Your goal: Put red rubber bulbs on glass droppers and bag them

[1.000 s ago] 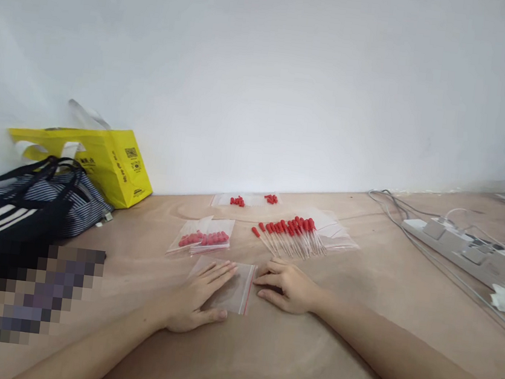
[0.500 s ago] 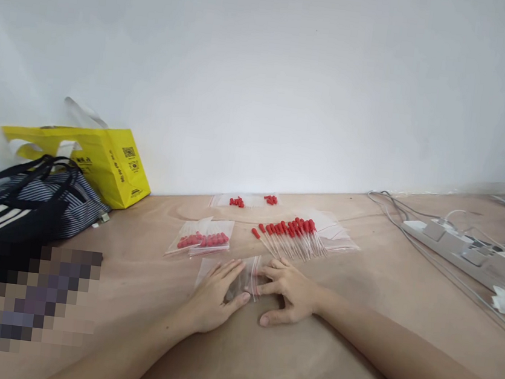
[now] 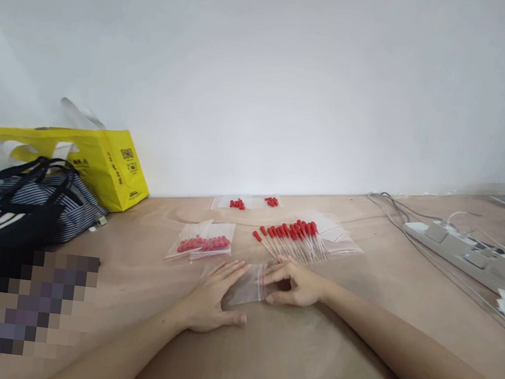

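A clear zip-lock bag (image 3: 245, 287) with a red line along its mouth lies on the table in front of me. My left hand (image 3: 211, 297) rests flat over its left part, fingers stretched out and thumb apart. At the mouth end, my right hand (image 3: 291, 284) has its fingers bent and its thumb at the bag's near corner, closed on the edge. Just beyond lie several red-tipped white sticks (image 3: 292, 237) in a fanned pile. Filled bags of red-tipped sticks (image 3: 205, 244) sit behind my left hand.
Flat empty bags (image 3: 340, 239) lie right of the stick pile. Another bag with red tips (image 3: 251, 203) is near the wall. A yellow bag (image 3: 118, 168) and a dark striped bag (image 3: 81, 206) stand left. A power strip (image 3: 429, 240) with cables lies right.
My right thumb has moved up to the bag's near corner and the right fingers have bent in. The left thumb has come off the bag, which lies flatter and shows more.
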The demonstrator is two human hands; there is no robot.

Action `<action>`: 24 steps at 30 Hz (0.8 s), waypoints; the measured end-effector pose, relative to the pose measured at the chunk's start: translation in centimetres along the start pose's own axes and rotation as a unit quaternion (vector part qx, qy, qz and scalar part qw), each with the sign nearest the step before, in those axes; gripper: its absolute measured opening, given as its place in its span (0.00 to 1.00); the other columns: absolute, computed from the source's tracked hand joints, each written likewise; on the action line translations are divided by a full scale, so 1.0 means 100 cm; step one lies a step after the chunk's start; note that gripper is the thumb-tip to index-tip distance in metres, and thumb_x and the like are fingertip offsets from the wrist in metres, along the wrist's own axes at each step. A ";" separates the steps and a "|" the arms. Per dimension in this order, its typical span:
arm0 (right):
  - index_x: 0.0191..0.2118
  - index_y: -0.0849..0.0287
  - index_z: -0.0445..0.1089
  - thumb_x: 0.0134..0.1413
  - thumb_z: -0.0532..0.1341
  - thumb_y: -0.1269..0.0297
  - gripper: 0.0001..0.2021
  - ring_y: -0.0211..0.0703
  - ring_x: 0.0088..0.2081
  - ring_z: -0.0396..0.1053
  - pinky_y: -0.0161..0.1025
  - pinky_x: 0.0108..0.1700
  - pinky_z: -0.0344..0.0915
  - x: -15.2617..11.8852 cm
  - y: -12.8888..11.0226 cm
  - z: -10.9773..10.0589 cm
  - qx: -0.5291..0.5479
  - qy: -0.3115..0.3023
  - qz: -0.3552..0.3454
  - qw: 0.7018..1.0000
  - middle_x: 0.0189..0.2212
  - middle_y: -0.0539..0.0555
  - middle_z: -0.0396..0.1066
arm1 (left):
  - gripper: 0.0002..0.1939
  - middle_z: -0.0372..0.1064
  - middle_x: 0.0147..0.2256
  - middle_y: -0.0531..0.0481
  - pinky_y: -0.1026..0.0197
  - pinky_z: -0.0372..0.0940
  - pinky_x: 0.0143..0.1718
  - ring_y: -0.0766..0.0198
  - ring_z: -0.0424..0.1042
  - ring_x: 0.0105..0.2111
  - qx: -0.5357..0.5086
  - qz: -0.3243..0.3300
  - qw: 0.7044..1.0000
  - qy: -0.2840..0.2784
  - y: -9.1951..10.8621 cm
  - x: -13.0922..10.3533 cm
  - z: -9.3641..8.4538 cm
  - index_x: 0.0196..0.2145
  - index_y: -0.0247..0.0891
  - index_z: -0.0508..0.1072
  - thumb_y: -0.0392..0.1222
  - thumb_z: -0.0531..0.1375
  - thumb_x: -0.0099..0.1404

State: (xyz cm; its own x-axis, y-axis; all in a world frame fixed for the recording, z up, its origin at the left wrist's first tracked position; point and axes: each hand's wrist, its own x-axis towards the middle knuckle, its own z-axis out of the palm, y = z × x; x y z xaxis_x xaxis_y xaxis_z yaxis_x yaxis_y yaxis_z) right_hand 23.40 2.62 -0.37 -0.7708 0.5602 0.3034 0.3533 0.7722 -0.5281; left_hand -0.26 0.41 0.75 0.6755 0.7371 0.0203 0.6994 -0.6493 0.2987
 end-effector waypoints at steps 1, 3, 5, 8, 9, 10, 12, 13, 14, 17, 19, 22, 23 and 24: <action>0.38 0.57 0.71 0.46 0.60 0.60 0.12 0.39 0.38 0.65 0.38 0.43 0.58 0.006 0.002 -0.003 0.014 0.014 0.021 1.000 0.36 0.51 0.71 | 0.44 0.43 0.59 0.43 0.46 0.43 0.56 0.50 0.43 0.58 0.002 0.004 1.000 0.001 0.001 0.000 0.000 0.59 0.39 0.45 0.64 0.54 0.51; 0.31 0.60 0.72 0.49 0.57 0.64 0.08 0.36 0.31 0.67 0.33 0.36 0.61 0.023 0.008 -0.009 0.001 0.056 0.102 0.993 0.28 0.50 0.72 | 0.43 0.42 0.59 0.42 0.46 0.42 0.56 0.50 0.43 0.58 0.003 0.007 1.000 0.007 0.001 0.000 0.000 0.59 0.40 0.45 0.64 0.53 0.53; 0.28 0.62 0.71 0.49 0.55 0.67 0.08 0.35 0.29 0.67 0.31 0.32 0.61 0.046 0.014 -0.013 -0.076 0.125 0.235 0.961 0.26 0.50 0.72 | 0.37 0.43 0.59 0.43 0.46 0.42 0.57 0.52 0.44 0.58 0.002 0.001 1.000 0.011 0.001 0.000 0.000 0.59 0.41 0.46 0.61 0.50 0.57; 0.34 0.62 0.69 0.49 0.55 0.68 0.08 0.39 0.35 0.68 0.32 0.34 0.61 0.081 0.022 -0.013 -0.150 0.161 0.333 0.917 0.33 0.54 0.71 | 0.36 0.43 0.59 0.44 0.46 0.42 0.57 0.52 0.44 0.58 -0.002 -0.005 1.000 0.015 0.002 0.000 0.001 0.58 0.41 0.47 0.60 0.50 0.58; 0.36 0.63 0.68 0.48 0.55 0.68 0.09 0.42 0.37 0.68 0.34 0.35 0.62 0.090 0.025 -0.010 -0.163 0.163 0.350 0.908 0.35 0.57 0.71 | 0.36 0.44 0.59 0.43 0.46 0.43 0.56 0.52 0.44 0.58 -0.004 -0.008 1.000 0.016 0.003 0.000 0.001 0.58 0.41 0.48 0.60 0.50 0.57; 0.37 0.64 0.68 0.47 0.55 0.69 0.10 0.45 0.38 0.68 0.36 0.35 0.62 0.098 0.027 -0.007 -0.172 0.161 0.362 0.902 0.37 0.60 0.70 | 0.36 0.44 0.59 0.43 0.46 0.43 0.56 0.52 0.45 0.58 -0.006 -0.011 1.000 0.017 0.003 0.000 0.000 0.58 0.41 0.48 0.61 0.50 0.57; 0.37 0.66 0.67 0.46 0.55 0.71 0.10 0.49 0.39 0.68 0.39 0.35 0.63 0.108 0.029 0.001 -0.189 0.155 0.387 0.889 0.38 0.64 0.68 | 0.36 0.44 0.59 0.43 0.46 0.44 0.56 0.52 0.45 0.58 -0.008 -0.019 1.000 0.014 0.005 0.000 0.000 0.58 0.39 0.48 0.60 0.51 0.57; 0.36 0.67 0.67 0.46 0.55 0.73 0.10 0.50 0.39 0.68 0.40 0.35 0.63 0.111 0.030 0.005 -0.195 0.152 0.394 0.885 0.38 0.66 0.68 | 0.36 0.44 0.59 0.42 0.46 0.44 0.56 0.52 0.45 0.58 -0.007 -0.023 1.000 0.012 0.006 0.000 -0.001 0.58 0.38 0.49 0.60 0.51 0.57; 0.36 0.67 0.67 0.46 0.54 0.74 0.09 0.51 0.39 0.68 0.40 0.35 0.63 0.113 0.030 0.008 -0.201 0.151 0.399 0.882 0.38 0.66 0.68 | 0.37 0.44 0.59 0.42 0.46 0.44 0.56 0.52 0.45 0.58 -0.005 -0.027 1.000 0.011 0.006 0.001 -0.001 0.58 0.37 0.49 0.60 0.51 0.57; 0.36 0.69 0.67 0.47 0.52 0.78 0.10 0.52 0.40 0.67 0.41 0.36 0.63 0.115 0.029 0.014 -0.211 0.157 0.399 0.878 0.38 0.67 0.67 | 0.37 0.45 0.59 0.42 0.46 0.44 0.56 0.52 0.46 0.58 0.000 -0.025 1.000 0.016 0.005 0.001 0.000 0.58 0.37 0.49 0.60 0.51 0.57; 0.38 0.70 0.65 0.47 0.51 0.78 0.11 0.52 0.40 0.67 0.42 0.37 0.63 0.112 0.025 0.011 -0.211 0.168 0.389 0.881 0.37 0.68 0.68 | 0.36 0.45 0.59 0.43 0.46 0.43 0.57 0.53 0.46 0.58 -0.002 -0.012 1.000 0.022 0.002 0.001 0.002 0.58 0.39 0.48 0.60 0.50 0.57; 0.45 0.70 0.59 0.52 0.48 0.74 0.14 0.47 0.39 0.67 0.39 0.38 0.62 0.099 0.020 -0.002 -0.201 0.194 0.355 0.892 0.36 0.64 0.68 | 0.35 0.45 0.59 0.44 0.47 0.42 0.57 0.53 0.46 0.58 -0.003 -0.006 1.000 0.027 -0.001 0.001 0.004 0.58 0.40 0.49 0.59 0.50 0.58; 0.47 0.68 0.57 0.54 0.47 0.73 0.15 0.43 0.39 0.67 0.38 0.39 0.62 0.091 0.019 -0.007 -0.189 0.217 0.334 0.898 0.36 0.62 0.68 | 0.35 0.45 0.59 0.44 0.47 0.42 0.57 0.53 0.46 0.58 -0.003 -0.010 1.000 0.025 0.000 0.001 0.004 0.58 0.39 0.49 0.59 0.50 0.58; 0.50 0.66 0.54 0.56 0.45 0.71 0.15 0.40 0.39 0.66 0.36 0.39 0.61 0.082 0.019 -0.013 -0.175 0.243 0.314 0.901 0.37 0.60 0.67 | 0.36 0.45 0.59 0.43 0.47 0.42 0.57 0.53 0.45 0.58 -0.002 -0.016 1.000 0.020 0.001 0.002 0.004 0.58 0.38 0.49 0.59 0.51 0.57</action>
State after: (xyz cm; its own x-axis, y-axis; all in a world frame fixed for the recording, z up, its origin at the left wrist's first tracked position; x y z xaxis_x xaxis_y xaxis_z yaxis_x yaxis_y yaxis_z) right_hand 18.42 9.07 2.10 -0.0667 0.9187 0.3892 0.8502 0.2565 -0.4597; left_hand -0.01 0.40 0.40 0.6423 0.7649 0.0496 0.7198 -0.6241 0.3038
